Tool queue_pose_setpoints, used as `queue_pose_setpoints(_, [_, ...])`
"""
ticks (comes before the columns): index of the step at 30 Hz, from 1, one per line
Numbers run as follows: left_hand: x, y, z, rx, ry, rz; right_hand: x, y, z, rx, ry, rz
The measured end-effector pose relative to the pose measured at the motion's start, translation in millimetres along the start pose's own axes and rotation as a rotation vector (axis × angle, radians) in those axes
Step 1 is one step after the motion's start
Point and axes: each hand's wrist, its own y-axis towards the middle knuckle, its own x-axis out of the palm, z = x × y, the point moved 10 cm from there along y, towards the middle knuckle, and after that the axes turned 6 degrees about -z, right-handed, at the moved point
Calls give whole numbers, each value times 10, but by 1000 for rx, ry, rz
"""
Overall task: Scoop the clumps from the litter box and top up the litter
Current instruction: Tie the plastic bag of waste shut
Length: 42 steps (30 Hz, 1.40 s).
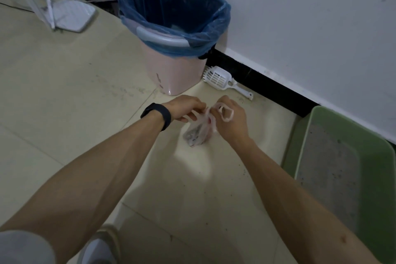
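A small clear plastic bag (196,135) with grey clumps inside rests on the tiled floor at centre. My left hand (184,108) pinches one of its handle loops. My right hand (230,118) grips the other loop, which is wrapped around its fingers. The two hands meet just above the bag. A white slotted litter scoop (218,77) lies on the floor by the wall, beyond my hands. The green litter box (308,126) holding grey litter sits at the right against the wall.
A pink bin (171,70) lined with a blue bag stands just beyond my hands, next to the wall. A white stand base (70,15) is at the far left. Litter grains are scattered on the floor near the box. My shoe (100,248) shows at the bottom.
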Motion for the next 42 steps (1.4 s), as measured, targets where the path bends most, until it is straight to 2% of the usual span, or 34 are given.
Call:
queue_pose_setpoints(2, [-7, -3, -17, -1, -7, 19, -15, -31, -48, -52, 9, 39])
queue_pose_setpoints(6, [9, -35, -19, 14, 19, -2, -34, -23, -5, 11, 130, 25])
queue_pose_setpoints(11, [-169, -7, 175, 163, 60, 136, -76, 66, -32, 3, 157, -29])
queue_pose_setpoints(13, [-221, 18, 258, 208, 210, 223, -59, 94, 34, 47, 218, -61])
queue_pose_setpoints(17, [-200, -69, 511, 353, 871, 438, 8, 105, 264, 195, 476, -137])
queue_pose_setpoints(19, [-124, -130, 517, 419, 1053, 456, 9, 62, 395, 279, 539, -191])
queue_pose_setpoints(23, [-71, -166, 204, 351, 1214, 382, 96, -149, 628, 361, 578, -343])
queue_pose_setpoints(27, [-44, -225, 149, 297, 1357, 358, 171, -231, 732, 397, 595, -378])
queue_pose_setpoints(31, [17, -154, 55, 159, 1264, 295, 356, -332, 864, 384, 433, -346])
queue_pose_setpoints(35, [270, -62, -59, 191, 1077, 131, 454, -409, 742, 290, 107, -433])
queue_pose_setpoints(38, [470, 111, -245, 100, 1185, -25, 545, -484, 605, 265, 123, -455])
queue_pose_setpoints(40, [460, 211, -385, -20, 1144, -33, 688, -526, 525, 225, 119, -492])
queue_pose_setpoints(42, [452, 219, -424, -47, 1132, -13, 908, -588, 508, 196, 66, -580])
